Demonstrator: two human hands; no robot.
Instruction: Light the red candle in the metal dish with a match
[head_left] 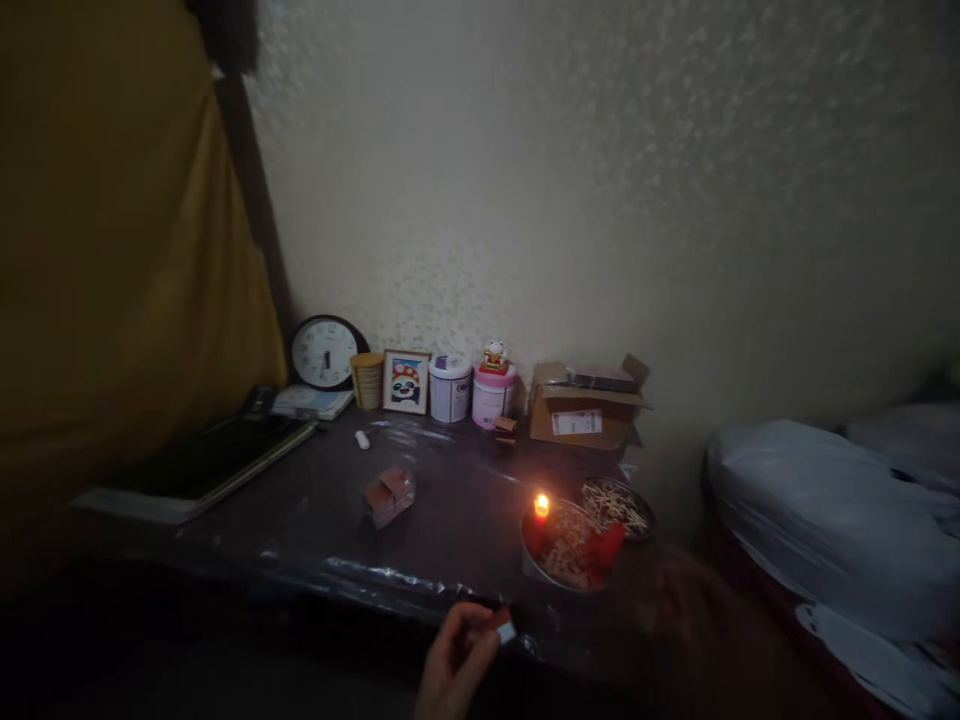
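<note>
My left hand [457, 660] is low at the table's front edge, fingers closed on a small matchbox-like box [505, 629]. My right hand [686, 615] is only a dark blur to the right of the bowls, and its grip cannot be made out. A lit red candle [540, 512] stands in a metal bowl [568, 578] of small sticks with red pieces. A second bowl of sticks [616, 506] sits just behind it. Another small reddish box [388, 495] lies mid-table.
The dark table [315, 530] has a plastic cover. Along the wall stand a clock [324, 352], a cup [367, 380], a framed picture [405, 381], two tins [450, 388] and a cardboard box [585, 410]. Books [202, 460] lie left, bedding [825, 510] right.
</note>
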